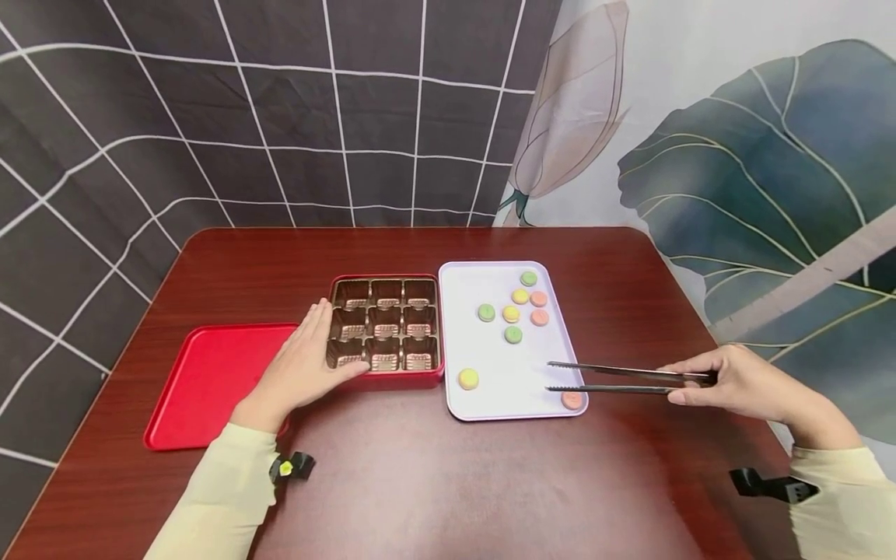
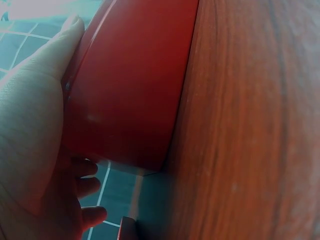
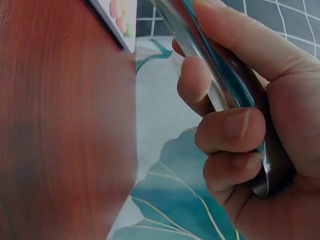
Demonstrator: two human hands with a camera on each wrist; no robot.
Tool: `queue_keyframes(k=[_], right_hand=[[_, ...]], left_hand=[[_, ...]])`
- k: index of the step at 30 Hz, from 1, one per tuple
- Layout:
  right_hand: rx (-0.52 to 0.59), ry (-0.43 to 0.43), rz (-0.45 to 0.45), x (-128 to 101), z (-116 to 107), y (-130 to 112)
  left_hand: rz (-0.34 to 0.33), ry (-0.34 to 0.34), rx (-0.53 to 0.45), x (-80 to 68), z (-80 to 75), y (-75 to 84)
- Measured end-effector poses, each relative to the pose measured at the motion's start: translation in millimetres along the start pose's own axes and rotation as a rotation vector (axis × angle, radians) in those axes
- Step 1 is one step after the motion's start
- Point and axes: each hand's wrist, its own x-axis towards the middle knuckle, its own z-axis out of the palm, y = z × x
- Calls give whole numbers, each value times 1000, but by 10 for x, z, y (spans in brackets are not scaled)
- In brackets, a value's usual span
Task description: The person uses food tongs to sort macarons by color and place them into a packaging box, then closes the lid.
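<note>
We find the person's left hand (image 1: 302, 365) resting against the left side of a red rectangular tin box (image 1: 386, 327) fitted with a brown nine-cell plastic insert. Its fingers lie straight and relaxed along the box wall, curled round nothing. The left wrist view confirms this: the palm (image 2: 35, 125) lies flat against the red box wall (image 2: 130, 85), which stands on the dark reddish-brown wooden table (image 1: 420, 482). All nine cells appear unfilled.

We record the right hand (image 1: 742, 383) gripping the rear end of a pair of long metal tongs (image 1: 616, 378). The right wrist view shows the fingers (image 3: 227, 127) curled round the steel arms (image 3: 220, 85). The tongs' two arms stand slightly apart, nothing between their tips, which hover over the near right part of a pale lilac rectangular tray (image 1: 490, 362).

The tray sits just beside the box, on its right. On it we count nine small round sweets: three green (image 1: 513, 334), three yellow (image 1: 468, 379) and three orange-pink (image 1: 539, 317). One orange-pink sweet (image 1: 572, 400) lies at the near right corner, just below the tong tips; whether they touch it we cannot tell. A yellow one lies alone near the tray's near left edge. The others cluster toward the far half.

The red lid (image 1: 210, 385) lies flat on the table left of the box, partly under the left wrist.
</note>
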Motion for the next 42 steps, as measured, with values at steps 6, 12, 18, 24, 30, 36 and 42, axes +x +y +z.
queue_keyframes(k=[6,12,18,24,30,36,42], right_hand=[[124,-87,-14,-41,-45,139],[212,-172,39,-106,-79,254],[246,-208,57,-143,-96,293],[182,-183,33,-135,-89,282],[107,-149,16,-140,-93,255],[93,-128,1,-151,-83,218],[36,-90,59,-109,-52,162]], left_hand=[[-4,-6,3,0,14,-5],[-2,-2,6,5,15,-19],[-2,-1,10,8,9,-27],[-1,1,13,4,10,-12],[3,4,13,2,12,-4],[6,2,10,0,4,5],[0,1,6,-4,13,-4]])
